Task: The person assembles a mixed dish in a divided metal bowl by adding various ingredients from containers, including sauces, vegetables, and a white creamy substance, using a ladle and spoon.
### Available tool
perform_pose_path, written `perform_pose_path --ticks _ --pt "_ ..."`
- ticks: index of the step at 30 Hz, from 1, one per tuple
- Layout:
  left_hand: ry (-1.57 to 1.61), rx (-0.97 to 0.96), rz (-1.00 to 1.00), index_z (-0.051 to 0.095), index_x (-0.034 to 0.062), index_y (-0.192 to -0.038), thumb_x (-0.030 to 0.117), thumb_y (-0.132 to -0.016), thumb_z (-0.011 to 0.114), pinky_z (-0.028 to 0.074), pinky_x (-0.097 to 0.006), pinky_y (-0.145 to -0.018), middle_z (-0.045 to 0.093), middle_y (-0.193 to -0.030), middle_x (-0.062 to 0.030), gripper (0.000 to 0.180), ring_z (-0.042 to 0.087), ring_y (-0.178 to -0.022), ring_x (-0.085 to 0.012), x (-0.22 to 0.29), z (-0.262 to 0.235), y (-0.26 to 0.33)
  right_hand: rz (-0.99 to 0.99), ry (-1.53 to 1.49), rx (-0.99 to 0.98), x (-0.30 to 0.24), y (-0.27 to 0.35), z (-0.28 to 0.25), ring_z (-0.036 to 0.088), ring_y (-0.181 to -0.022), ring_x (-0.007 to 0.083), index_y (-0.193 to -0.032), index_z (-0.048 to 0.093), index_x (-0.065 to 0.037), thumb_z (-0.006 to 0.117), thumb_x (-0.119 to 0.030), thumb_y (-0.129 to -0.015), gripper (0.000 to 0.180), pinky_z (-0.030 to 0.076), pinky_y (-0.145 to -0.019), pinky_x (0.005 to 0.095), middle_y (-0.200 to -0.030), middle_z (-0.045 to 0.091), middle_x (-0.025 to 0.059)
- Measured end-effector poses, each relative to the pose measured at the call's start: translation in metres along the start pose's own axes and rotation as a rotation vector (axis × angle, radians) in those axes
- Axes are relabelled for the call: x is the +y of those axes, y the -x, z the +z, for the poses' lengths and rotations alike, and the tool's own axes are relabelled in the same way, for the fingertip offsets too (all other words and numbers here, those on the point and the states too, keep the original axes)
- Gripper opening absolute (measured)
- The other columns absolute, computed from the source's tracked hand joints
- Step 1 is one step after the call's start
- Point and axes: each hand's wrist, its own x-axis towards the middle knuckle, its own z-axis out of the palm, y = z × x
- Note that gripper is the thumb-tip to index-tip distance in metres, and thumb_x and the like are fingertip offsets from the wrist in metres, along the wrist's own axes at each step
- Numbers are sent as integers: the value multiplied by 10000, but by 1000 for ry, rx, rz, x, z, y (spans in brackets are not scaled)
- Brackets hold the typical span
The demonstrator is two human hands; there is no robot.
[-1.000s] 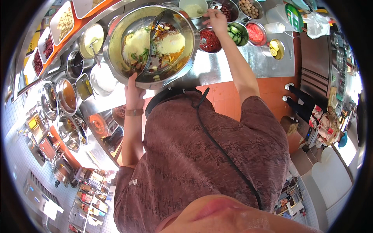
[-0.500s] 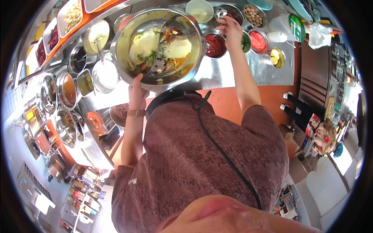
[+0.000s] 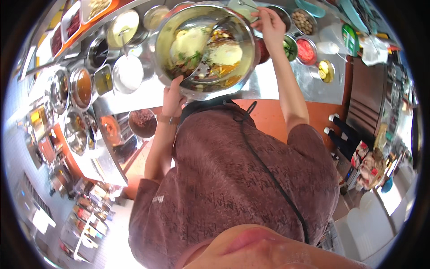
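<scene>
Left hand [image 3: 173, 97] grips a big round silver steel bowl [image 3: 247, 47]

On the left, a round bowl [image 3: 130, 93] full of white powder [image 3: 128, 74] stands on the shiny steel counter [image 3: 313, 87]. Next comes the left hand. It is clamped on the low left rim of the big bowl, with the thumb on top. The big bowl is at the front edge of the counter; I cannot tell if it rests there or is held up. In it are two pale yellow powder piles [image 3: 186, 42] and some green leafy bits [image 3: 194, 57].

The right hand [image 3: 271, 26] is well apart from the left one, just past the big bowl's right side. Its fingers are bent near a thin metal handle [image 3: 248, 4]. I cannot tell if they hold it.

Farther right is a round steel bowl of brown balls [image 3: 303, 21]. A small steel bowl of yellow slices [image 3: 332, 74] is near the counter's right edge. Past that edge, another person [image 3: 369, 168] wears a flowery top.
</scene>
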Motion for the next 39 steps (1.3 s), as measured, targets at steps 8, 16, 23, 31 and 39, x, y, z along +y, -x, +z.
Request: perform_pose_path --ticks 8,16,23,31,39 --pt "201 46 -80 606 -42 -1258 303 -1041 557 595 -350 -807 717 -1152 -134 410 724 -1003 -243 -3 -21 51 476 -256 24 92 -18 -9 748 -705 222 -1488 435 -21 556 -219 -1066 482 547 -541 300 -1117 751 168" --pt "170 109 -28 626 54 -1255 336 -1018 599 348 -223 -443 736 -1106 -61 370 659 -696 -109 -23 -53 103 418 -97 118 41 104 -85 747 -798 177 -1401 546 -12 622 -225 -1022 441 571 -629 279 -1111 756 116" --pt "268 65 -34 636 95 -1264 345 -1015 601 322 -227 -450 737 -1107 -21 355 640 -685 -95 -66 -45 137 190 765 459 86 118 -300 717 -1045 288 -1361 595 14 738 -421 -910 643 546 -887 378 -1135 740 161" --pt "404 150 85 629 72 -1327 342 -1001 614 467 -247 -544 722 -1206 -71 424 714 -881 -166 -108 10 176 508 1271 356 80 5 -381 485 -1416 329 -1497 514 -94 717 -812 -717 1080 429 -1101 514 -1518 529 158" --pt "572 96 83 545 15 -1446 385 -1018 582 540 -441 -1040 651 -1366 -170 567 655 -1212 -284 -183 52 187 452 992 279 116 -36 -395 627 -1259 327 -1398 569 -79 853 -616 -695 929 422 -1074 520 -1338 666 187"
